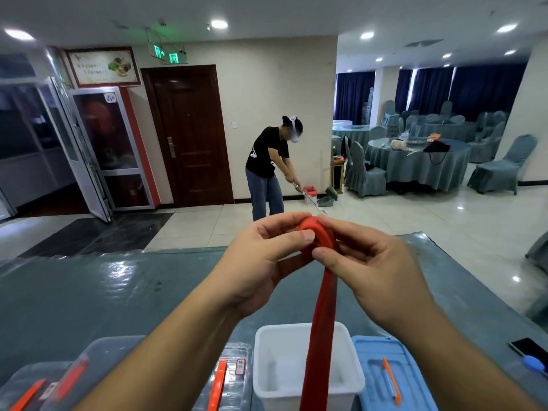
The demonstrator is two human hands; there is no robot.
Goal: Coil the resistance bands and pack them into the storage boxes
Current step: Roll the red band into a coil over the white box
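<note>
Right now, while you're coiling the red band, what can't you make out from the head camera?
- Red band: its free end runs off the bottom edge, so the length left is unknown.
- Coil centre: covered by the left hand and right hand.
- White box: floor partly behind the band.
- Lidded boxes: contents hidden by lids and forearms.

Green exit signs (167, 56) hanging from the ceiling above the dark door, pictograms and arrow I can make out, framed poster (103, 67) on the wall with lettering too blurred to read, small label (240, 366) on a clear box lid, marks I cannot read
</note>
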